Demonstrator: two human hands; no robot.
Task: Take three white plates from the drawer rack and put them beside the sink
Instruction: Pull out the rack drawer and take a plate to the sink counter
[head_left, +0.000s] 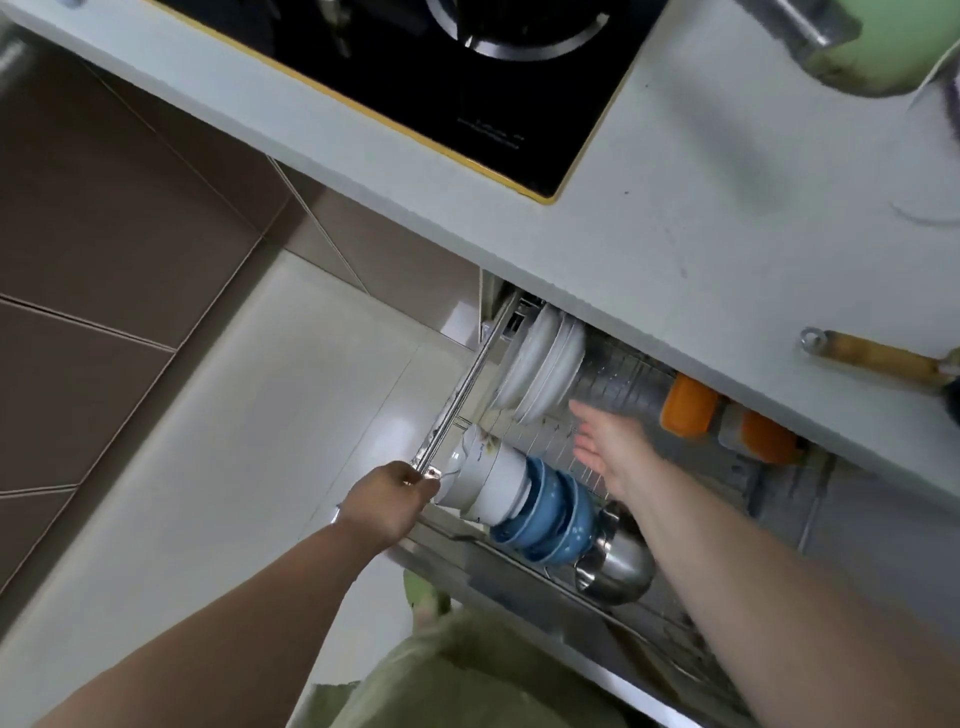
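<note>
Several white plates (540, 364) stand on edge at the far end of the pulled-out wire drawer rack (618, 379) under the counter. My right hand (608, 447) reaches into the rack with fingers spread, its fingertips just short of the nearest plate, holding nothing. At the rack's near-left corner my left hand (389, 499) is closed around the metal rail (457, 405). No sink is in view.
White bowls (488, 483), blue bowls (556, 514) and a steel ladle or cup (618, 556) lie in the rack's near row. Orange-capped bottles (727, 421) sit at the back. Above are the white countertop (675, 218), a black hob (441, 67) and a wooden-handled tool (878, 358).
</note>
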